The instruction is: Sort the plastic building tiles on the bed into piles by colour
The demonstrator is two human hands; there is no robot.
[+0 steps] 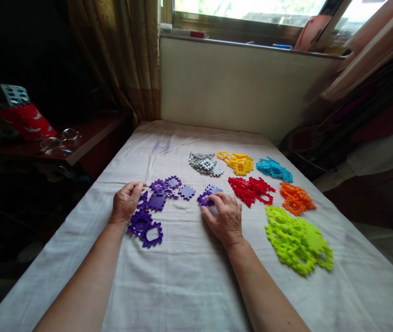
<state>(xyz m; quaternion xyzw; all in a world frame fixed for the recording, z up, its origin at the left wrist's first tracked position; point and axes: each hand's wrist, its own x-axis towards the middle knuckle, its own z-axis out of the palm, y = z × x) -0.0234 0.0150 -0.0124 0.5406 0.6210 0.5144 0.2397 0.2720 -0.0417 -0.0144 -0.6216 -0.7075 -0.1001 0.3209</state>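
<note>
My left hand is closed beside the left edge of the spread purple pieces; what its fingers hold, if anything, is hidden. Fingers bent, my right hand touches a small purple group in the middle of the cloth, partly covering it. A single purple tile lies between the two groups. Interlocking plastic pieces form heaps by colour: grey, yellow, blue, red, orange and lime green.
A pale sheet covers the surface. At the left, a dark wooden table holds a red container and glasses. Behind are a wall, a window ledge and a curtain; fabric hangs at the right.
</note>
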